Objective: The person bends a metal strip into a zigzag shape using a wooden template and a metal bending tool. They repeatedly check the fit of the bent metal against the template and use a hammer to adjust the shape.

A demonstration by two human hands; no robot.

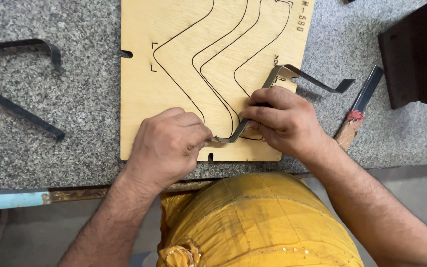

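Note:
A pale plywood board [174, 123] with thin curved slots cut into it lies on a speckled granite table [75, 99]. A bent metal strip [300, 74] stands on edge over the board's right side. My left hand [169, 146] pinches the strip's near end by the board's front edge. My right hand [282, 121] grips the strip's middle, pressing it down against a slot line. The strip's far end juts off the board to the right.
Another bent dark metal strip [21, 111] lies at the table's left. A flat dark bar with a red mark [362, 101] lies at the right, beside a dark block [416, 54]. The table's front edge runs just below the board, above my yellow garment [258, 222].

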